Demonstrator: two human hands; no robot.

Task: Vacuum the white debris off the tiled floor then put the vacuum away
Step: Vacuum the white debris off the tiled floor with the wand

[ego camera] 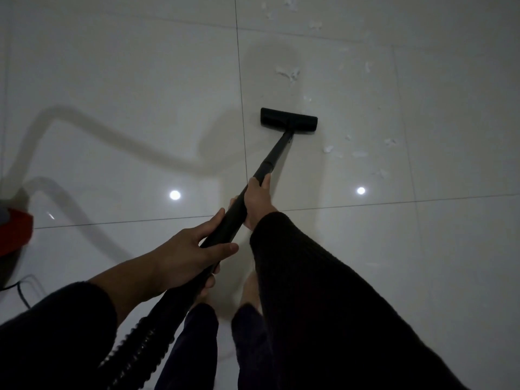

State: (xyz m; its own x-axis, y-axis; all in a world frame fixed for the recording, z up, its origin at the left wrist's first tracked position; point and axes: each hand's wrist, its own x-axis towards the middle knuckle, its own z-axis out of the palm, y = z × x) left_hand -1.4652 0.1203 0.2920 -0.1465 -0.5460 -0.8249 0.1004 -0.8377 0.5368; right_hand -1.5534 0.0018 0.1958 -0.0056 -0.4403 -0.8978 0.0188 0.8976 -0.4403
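Observation:
A black vacuum wand (271, 159) slants from my hands up to a flat black floor head (289, 119) resting on the glossy white tiled floor (126, 80). My right hand (257, 202) grips the wand higher along its length. My left hand (191, 256) grips its lower end, where the ribbed black hose (140, 337) begins. White debris (288, 73) lies just beyond the head. More white scraps (358, 149) are scattered to its right, and others (315, 25) lie near the top edge.
The red vacuum body (14, 235) sits at the left edge with a thin black cord (22, 291) below it. My bare feet (250, 291) stand under the wand. Two ceiling lights reflect on the tiles.

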